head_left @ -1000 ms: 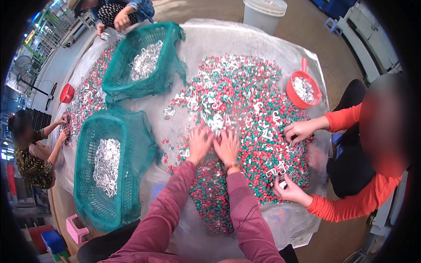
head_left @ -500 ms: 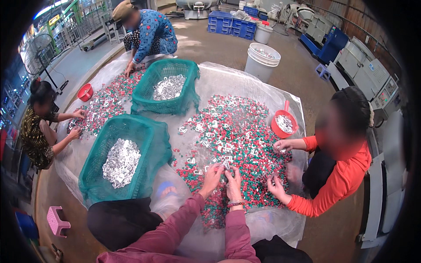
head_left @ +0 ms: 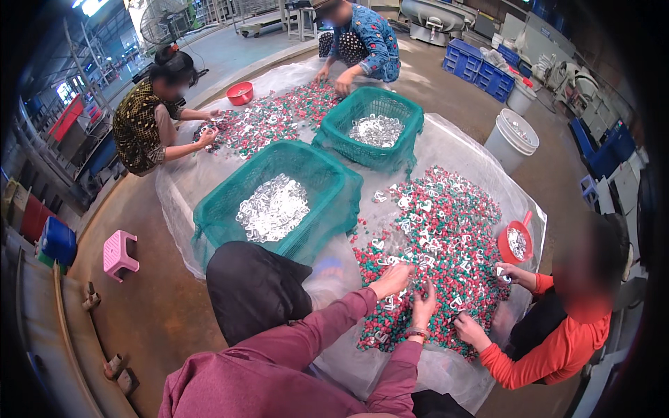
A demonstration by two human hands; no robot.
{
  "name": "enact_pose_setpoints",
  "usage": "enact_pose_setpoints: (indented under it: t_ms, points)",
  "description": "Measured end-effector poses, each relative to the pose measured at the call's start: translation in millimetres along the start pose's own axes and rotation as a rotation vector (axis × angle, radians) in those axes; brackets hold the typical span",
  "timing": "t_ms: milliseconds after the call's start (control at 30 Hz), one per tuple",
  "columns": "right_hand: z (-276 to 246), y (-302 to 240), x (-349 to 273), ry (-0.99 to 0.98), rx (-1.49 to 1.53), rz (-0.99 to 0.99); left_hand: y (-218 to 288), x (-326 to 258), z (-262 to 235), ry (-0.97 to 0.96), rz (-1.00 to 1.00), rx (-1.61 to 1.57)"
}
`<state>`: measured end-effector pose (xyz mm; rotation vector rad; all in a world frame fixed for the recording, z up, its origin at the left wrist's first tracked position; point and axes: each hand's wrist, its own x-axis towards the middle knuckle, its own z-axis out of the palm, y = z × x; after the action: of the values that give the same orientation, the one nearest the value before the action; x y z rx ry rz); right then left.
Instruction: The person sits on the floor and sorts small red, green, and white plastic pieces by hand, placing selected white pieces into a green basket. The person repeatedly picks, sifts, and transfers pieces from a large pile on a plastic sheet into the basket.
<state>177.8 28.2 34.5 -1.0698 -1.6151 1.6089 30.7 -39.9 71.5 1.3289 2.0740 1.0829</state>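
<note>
The left hand [head_left: 391, 280] and the right hand [head_left: 422, 306] are lying on the near edge of a heap of red, green and white small parts [head_left: 439, 244], which is spreading away from the hands across a clear plastic sheet [head_left: 460, 146] on the floor. The left hand is resting palm down with fingers loosely curled into the parts; whether it is grasping any is not discernible. The right hand is pressing fingers-down into the heap, and its grip cannot be determined. A green mesh basket [head_left: 327, 188] holding silvery pieces is standing just left of the heap. A co-worker in an orange sleeve [head_left: 529, 355] is reaching in from the right beside a red scoop [head_left: 516, 244]. Individual parts are appearing too small to identify.
</note>
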Motion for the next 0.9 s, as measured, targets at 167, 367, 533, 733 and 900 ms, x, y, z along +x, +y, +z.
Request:
enact_pose_setpoints:
  t_ms: [167, 367, 533, 733, 900]
  points:
    - [28, 7, -27, -0.250, -1.038, -0.089, 2, -3, -14, 0.000, 0.038, 0.012]
    - [43, 15, -42, 0.002, -1.119, -0.142, -23, -4, -14, -0.112, -0.153, 0.181]
    - [8, 23, -12, 0.229, -0.641, -0.226, -17, 8, -24, 0.049, 0.034, 0.193]
    - [3, 12, -9, 0.068, -0.681, -0.074, 9, 9, -33, -0.120, -0.307, -0.258]
    - [20, 22, -42, 0.059, -1.091, -0.003, 7, -1, -22, -0.279, -0.295, -0.615]
